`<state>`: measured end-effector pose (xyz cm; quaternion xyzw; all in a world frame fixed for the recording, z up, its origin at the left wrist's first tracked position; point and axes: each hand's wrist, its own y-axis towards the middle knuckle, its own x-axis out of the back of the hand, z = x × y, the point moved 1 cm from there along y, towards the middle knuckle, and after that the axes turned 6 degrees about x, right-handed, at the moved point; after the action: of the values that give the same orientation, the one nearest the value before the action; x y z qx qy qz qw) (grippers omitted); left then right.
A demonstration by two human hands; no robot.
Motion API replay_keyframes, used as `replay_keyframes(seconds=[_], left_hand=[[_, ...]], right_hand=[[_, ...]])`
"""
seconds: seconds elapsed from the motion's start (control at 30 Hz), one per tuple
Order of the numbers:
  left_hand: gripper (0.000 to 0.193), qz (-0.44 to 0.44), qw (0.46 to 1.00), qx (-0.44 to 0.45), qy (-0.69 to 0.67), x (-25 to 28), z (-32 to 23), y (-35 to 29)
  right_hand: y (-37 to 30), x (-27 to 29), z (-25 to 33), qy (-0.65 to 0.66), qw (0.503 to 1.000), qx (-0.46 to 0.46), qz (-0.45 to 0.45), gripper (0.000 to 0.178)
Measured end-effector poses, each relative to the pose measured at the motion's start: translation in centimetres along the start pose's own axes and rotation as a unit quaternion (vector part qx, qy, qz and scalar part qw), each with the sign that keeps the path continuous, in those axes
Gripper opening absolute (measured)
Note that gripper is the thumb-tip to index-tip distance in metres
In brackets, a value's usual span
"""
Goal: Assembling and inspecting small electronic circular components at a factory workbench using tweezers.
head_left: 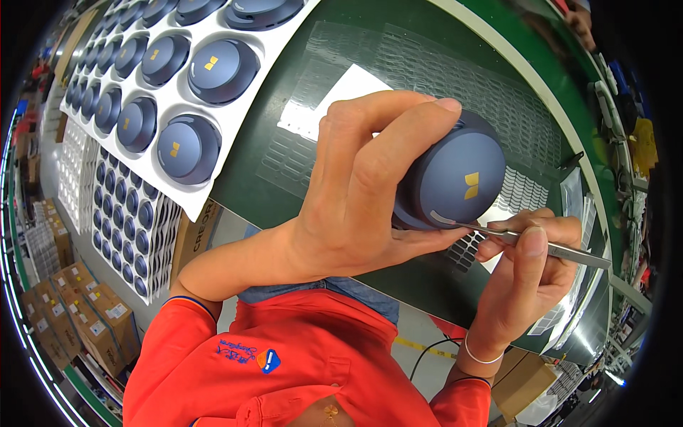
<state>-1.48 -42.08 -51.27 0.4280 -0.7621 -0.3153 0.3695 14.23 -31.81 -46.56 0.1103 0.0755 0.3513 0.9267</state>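
Observation:
My left hand [348, 185] is wrapped round a dark blue domed housing [455, 181] with a gold mark on its face, holding it up above the green table [284, 203]. In my right hand [523, 277], thumb and fingers pinch metal tweezers [569, 254]. Their tips reach the lower rim of the housing, beside a small pale strip [442, 218] there. Whether the tips touch the strip or grip anything is too small to tell. The left fingertips cover part of the housing's top and lower edges.
At the upper left, a white moulded tray [238, 135] holds several similar blue housings. Below it stand more stacked trays [160, 249] and cardboard boxes [92, 317]. Clear sheets with rows of small oval shapes [455, 64] and a white sheet [356, 82] lie on the table. Another person's hand [580, 28] shows at the upper right.

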Motion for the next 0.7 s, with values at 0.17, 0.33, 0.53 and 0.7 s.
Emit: replay_keyframes(seconds=[0.17,0.33,0.53,0.7], left_hand=[[0.089,0.003,1.000,-0.006,-0.001,0.0,-0.1,0.1],[0.089,0.005,1.000,-0.009,0.007,0.2,-0.1,0.2],[0.093,0.015,1.000,-0.017,0.002,0.4,0.0,0.2],[0.095,0.030,0.997,0.045,-0.057,0.1,0.1,-0.3]], right_hand=[[-0.4,-0.1,0.1,0.009,1.000,0.017,0.001,0.013],[-0.4,-0.3,0.3,0.013,1.000,0.009,-0.001,0.013],[-0.7,0.3,-0.3,-0.040,0.988,0.140,0.057,0.022],[-1.3,0.6,-0.1,-0.205,0.917,0.316,0.132,0.029]])
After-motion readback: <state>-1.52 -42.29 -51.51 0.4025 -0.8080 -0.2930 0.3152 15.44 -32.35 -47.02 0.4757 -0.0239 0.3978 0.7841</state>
